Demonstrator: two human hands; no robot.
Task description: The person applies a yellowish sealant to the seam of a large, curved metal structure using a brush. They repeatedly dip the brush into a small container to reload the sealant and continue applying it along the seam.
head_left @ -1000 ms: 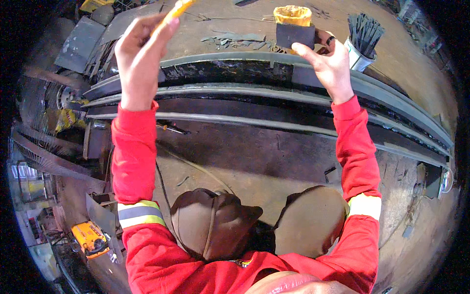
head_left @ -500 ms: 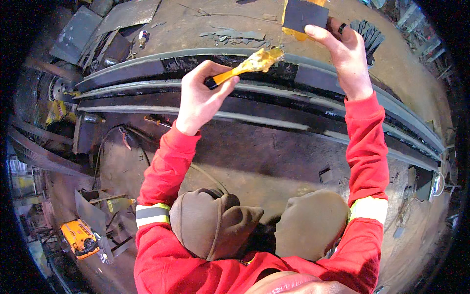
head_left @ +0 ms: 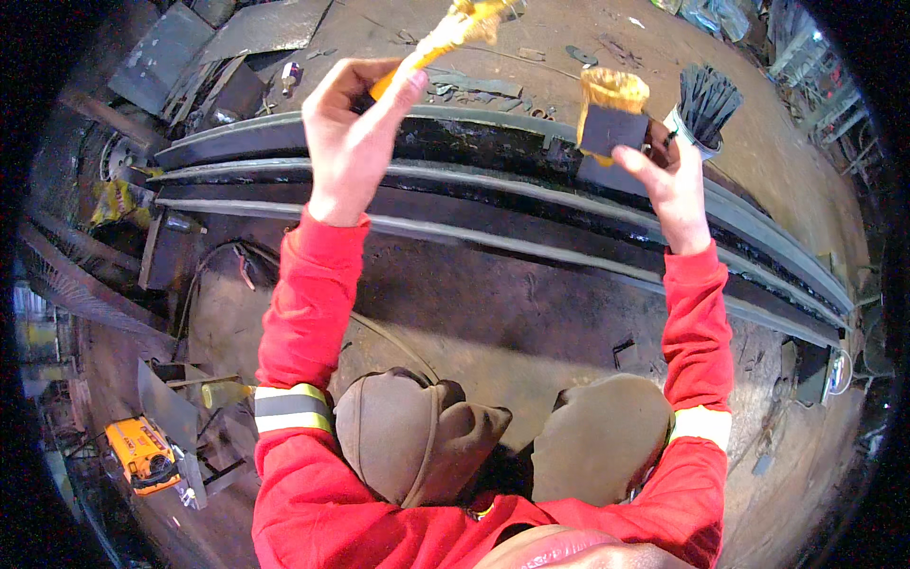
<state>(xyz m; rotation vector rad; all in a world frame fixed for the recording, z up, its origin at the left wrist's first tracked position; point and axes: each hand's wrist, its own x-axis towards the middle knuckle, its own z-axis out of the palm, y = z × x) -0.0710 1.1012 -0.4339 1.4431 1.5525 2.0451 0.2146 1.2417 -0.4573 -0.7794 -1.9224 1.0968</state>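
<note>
Raised at the upper left, my left hand is closed around the handle of a paintbrush. Thick yellow paint coats the brush, and its tip reaches the top edge of the picture. My right hand grips a small paint container, open at the top and smeared with yellow. A dark square panel covers its near side, by my thumb; the fingers behind it are partly hidden. Beneath both hands run long dark steel beams with grey edges, lying crosswise in front of my knees.
Behind my right hand stands a white bucket full of thin dark strips. Metal sheets lie at the far left. An orange machine sits at the lower left. A cable crosses the floor by my left knee.
The paintbrush has moved up and left, away from the container. My right hand has lowered the container toward me, so its open top now shows.
</note>
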